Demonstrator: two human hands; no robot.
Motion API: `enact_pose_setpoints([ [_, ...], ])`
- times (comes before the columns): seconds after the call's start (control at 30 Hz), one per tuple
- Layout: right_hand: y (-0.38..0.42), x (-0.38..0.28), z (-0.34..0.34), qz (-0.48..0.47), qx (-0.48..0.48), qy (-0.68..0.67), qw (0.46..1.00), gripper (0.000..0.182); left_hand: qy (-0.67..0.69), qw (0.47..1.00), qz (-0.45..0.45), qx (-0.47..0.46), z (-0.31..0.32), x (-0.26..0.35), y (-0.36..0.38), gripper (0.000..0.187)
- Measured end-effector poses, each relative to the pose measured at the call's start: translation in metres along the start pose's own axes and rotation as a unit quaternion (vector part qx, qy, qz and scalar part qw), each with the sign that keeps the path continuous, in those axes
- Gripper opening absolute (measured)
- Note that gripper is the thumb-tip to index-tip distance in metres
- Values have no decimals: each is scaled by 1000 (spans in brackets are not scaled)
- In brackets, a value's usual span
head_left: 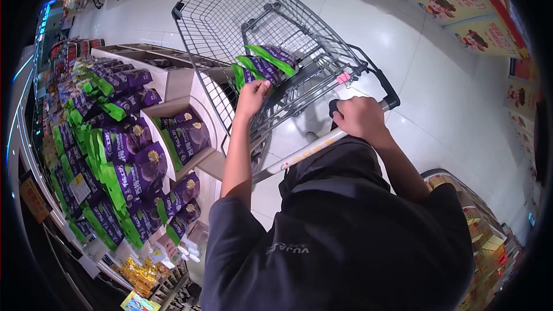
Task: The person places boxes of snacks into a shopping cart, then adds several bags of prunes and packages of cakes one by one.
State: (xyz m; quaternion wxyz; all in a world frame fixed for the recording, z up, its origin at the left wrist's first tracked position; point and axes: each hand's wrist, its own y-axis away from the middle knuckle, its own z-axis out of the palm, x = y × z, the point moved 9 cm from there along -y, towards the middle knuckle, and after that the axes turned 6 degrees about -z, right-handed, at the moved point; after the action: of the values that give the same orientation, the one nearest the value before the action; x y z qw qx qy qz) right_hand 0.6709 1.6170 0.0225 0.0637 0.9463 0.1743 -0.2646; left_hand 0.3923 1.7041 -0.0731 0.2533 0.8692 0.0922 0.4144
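Observation:
A wire shopping cart (230, 0) stands in front of me. Its pale handle bar (305, 152) crosses near my waist, and my right hand (362, 117) is wrapped round the bar's right end. My left hand (252, 99) reaches over the cart's near left part, fingers closed at the edge of a purple and green bag of prunes (244, 76). Its fingertips are partly hidden. Beside that bag, more purple and green bags (275, 57) lie in the cart, overlapping one another. A small pink clip-like piece (344, 78) sits on the cart frame.
To the left, a display shelf (201, 101) holds many similar purple and green bags (124, 161). Yellow packets (138, 273) are lower down. Yellow printed panels (449, 0) line the right side. A bin of boxed goods (472, 213) stands behind my right arm.

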Motion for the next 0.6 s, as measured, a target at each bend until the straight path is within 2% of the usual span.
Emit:
enact_pose_setpoints([
  [0.07,2,-1,4,-13,-3,14,1000,21,-11,999,30,44,-17,-10,47,25],
  [0.1,2,-6,5,-15,-4,22,1000,21,-37,997,-2,70,-31,-7,77,25],
  [0.17,4,-9,13,65,-121,32,990,21,-107,978,52,169,-58,-8,131,23],
  [0.2,7,-14,13,45,-96,36,994,22,-98,977,48,183,-63,-17,155,23],
  [0.23,11,-19,12,22,-73,39,996,24,-134,961,8,242,-74,-31,180,20],
  [0.27,13,-21,16,58,-123,52,989,23,-166,938,-35,301,-84,-45,205,18],
  [0.3,17,-23,21,122,-184,58,974,23,-153,935,-41,318,-84,-60,224,18],
  [0.37,29,-30,29,127,-183,67,973,25,-122,917,45,377,-79,-78,257,10],
  [0.4,35,-34,34,124,-188,73,972,26,-111,889,101,432,-76,-78,275,6],
  [0.43,40,-39,39,120,-195,79,970,27,-126,892,76,428,-75,-80,285,5],
  [0.53,62,-54,52,133,-204,75,967,28,-49,880,62,469,-87,-101,302,6],
  [0.6,74,-62,63,128,-205,75,968,29,-49,889,112,441,-85,-103,312,9],
])
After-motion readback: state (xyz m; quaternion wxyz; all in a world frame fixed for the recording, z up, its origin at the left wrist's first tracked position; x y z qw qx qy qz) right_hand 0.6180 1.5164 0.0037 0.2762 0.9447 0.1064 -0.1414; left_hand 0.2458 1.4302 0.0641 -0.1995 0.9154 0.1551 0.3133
